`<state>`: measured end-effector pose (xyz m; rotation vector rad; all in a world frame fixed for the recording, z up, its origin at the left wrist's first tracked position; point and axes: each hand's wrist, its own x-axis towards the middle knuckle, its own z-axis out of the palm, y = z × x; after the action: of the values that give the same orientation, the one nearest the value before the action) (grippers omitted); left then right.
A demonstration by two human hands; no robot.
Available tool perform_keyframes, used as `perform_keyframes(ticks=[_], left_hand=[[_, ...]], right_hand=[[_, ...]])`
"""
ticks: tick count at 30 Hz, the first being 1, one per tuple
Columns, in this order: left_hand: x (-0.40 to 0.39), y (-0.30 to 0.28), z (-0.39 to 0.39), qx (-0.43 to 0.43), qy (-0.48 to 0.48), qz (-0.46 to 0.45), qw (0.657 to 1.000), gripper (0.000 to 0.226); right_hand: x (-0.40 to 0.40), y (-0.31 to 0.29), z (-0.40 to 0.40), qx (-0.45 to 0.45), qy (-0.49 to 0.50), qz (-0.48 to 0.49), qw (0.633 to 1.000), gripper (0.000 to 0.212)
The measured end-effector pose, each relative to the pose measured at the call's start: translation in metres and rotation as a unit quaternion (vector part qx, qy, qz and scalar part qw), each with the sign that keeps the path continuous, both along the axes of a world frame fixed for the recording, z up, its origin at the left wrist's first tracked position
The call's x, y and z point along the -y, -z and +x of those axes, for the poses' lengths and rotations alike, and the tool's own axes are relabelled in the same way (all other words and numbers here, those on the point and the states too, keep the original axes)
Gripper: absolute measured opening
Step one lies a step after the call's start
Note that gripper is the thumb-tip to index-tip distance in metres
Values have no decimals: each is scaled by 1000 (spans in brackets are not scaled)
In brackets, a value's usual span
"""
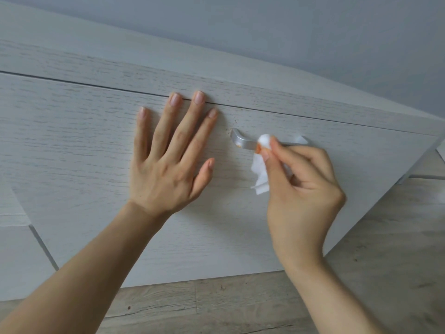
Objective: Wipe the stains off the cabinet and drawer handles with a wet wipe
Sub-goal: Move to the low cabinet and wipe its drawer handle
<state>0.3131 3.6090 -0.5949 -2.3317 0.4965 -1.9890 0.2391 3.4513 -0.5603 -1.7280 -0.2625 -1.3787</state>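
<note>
A silver bar handle is fixed to the pale wood-grain drawer front. Its left end carries a small orange stain; the middle and right part lie behind the wipe and my fingers. My right hand pinches a crumpled white wet wipe between thumb and forefinger and presses it onto the handle. The wipe shows an orange smear near its top. My left hand lies flat on the drawer front just left of the handle, fingers spread, holding nothing.
The cabinet's top panel runs above the drawer with a thin dark gap between them. A grey wall stands behind. Wood-look flooring lies below the drawer, and a metal cabinet leg shows at the right.
</note>
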Motion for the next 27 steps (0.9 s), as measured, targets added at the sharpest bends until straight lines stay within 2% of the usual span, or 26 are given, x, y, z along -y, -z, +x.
perform_keyframes(ticks=[8, 13, 17, 19, 24, 27], left_hand=[[-2, -3, -4, -17, 14, 6, 1000, 59], [-2, -4, -7, -31, 16, 4, 999, 60], [-1, -5, -7, -29, 15, 1, 999, 60], [0, -5, -7, -29, 16, 1, 999, 60], [-1, -5, -7, -26, 13, 4, 1000, 60], [-3, -6, -7, -26, 17, 9, 999, 59]], right_hand=[[-3, 1, -1, -15, 1, -3, 1000, 20], [1, 4, 2, -11, 40, 27, 999, 20], [-6, 3, 4, 6, 53, -34, 998, 16], [-1, 2, 4, 3, 56, -36, 998, 16], [-14, 0, 4, 13, 8, -76, 997, 13], [-15, 1, 2, 15, 2, -42, 999, 15]])
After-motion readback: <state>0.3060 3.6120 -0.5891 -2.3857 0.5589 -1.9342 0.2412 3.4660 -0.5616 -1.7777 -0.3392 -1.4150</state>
